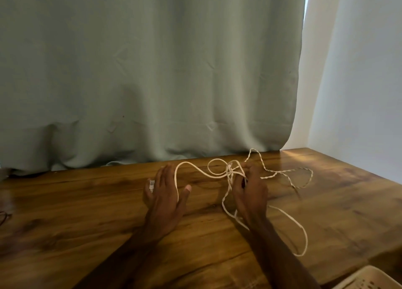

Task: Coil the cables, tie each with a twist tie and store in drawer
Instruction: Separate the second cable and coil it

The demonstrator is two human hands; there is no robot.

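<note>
Wooden table [87, 201] before a green curtain [152, 71]. Left of the right hand [250, 191], the left hand [164, 193] lies flat, fingers straight, over the white cable [176, 180] beside its clear connector [151, 185]; the right hand's fingers curl round that cable where it tangles. Advisable: free crossings before winding even loops.

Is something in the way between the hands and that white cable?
No, nothing visible. The thin white cable runs between the thumb and fingers of the left hand, and the right hand rests in its tangled loops on the brown wooden table.
</note>
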